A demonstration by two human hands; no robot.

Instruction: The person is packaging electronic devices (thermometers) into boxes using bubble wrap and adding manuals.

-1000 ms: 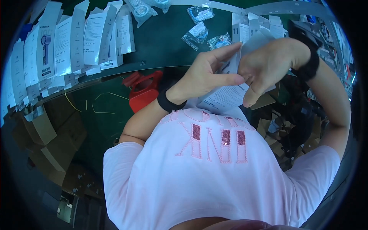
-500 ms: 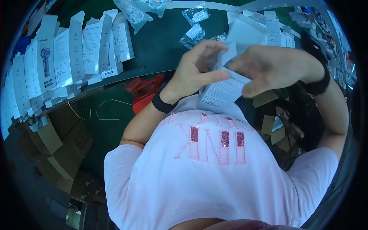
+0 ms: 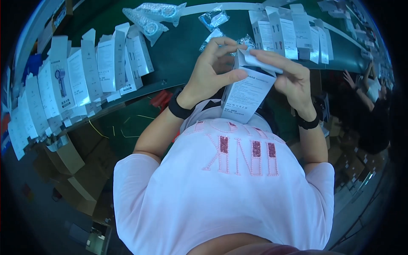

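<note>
A white printed carton (image 3: 250,95) stands tilted close against my shirt at the table's near edge. My left hand (image 3: 206,76) grips its upper left side, thumb on the printed face and fingers round the back. Across the carton's top, my right hand (image 3: 294,80) has its fingers stretched along the top flap (image 3: 267,65), with the thumb lower down by the flap's right end. The flap is bent over the opening, so the inside of the carton is hidden.
Upright white cartons with raised flaps (image 3: 78,78) line the table's left side; more cartons (image 3: 282,36) stand at the back right. Bubble-wrapped items (image 3: 146,25) and small clear bags (image 3: 213,18) lie at the back. Brown boxes (image 3: 70,170) sit below left. Another person (image 3: 369,110) is at far right.
My right hand has come off the carton's opening and moved onto the top flap, which has folded down from standing up. My left hand keeps its hold. The whole view has shifted slightly.
</note>
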